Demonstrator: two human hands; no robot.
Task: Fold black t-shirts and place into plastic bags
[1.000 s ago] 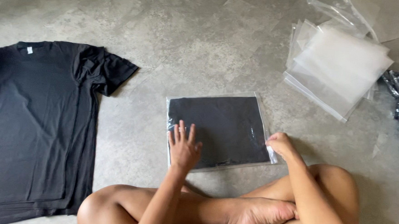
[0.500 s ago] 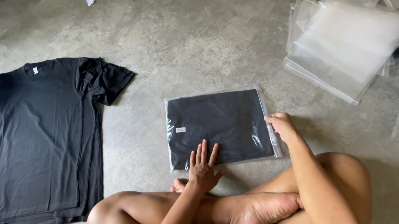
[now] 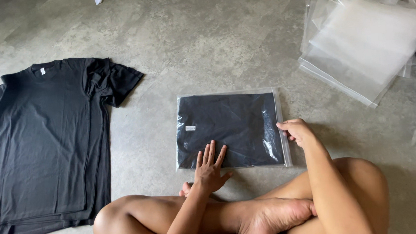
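The clear bag with the folded black shirt [image 3: 230,130] lies flat on the floor in front of the crossed legs. The left hand [image 3: 209,165] presses it with spread fingers, and the right hand [image 3: 298,132] curls its fingers at the bag's side edge. The slick bag could slide or wrinkle if one hand pushes too hard, and trapped air could puff it up.

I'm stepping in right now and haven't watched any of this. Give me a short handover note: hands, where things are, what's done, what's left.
Left hand: flat, fingers spread, pressing the near edge of the bagged black shirt.
Right hand: fingers curled at the bag's right edge, on the clear closure strip.
Things: stack of flat black t-shirts on the floor to the left; pile of empty clear bags at far right.
Done: one folded shirt is inside its bag.
Left: whether the bag is sealed cannot be told; the stacked shirts are unbagged.
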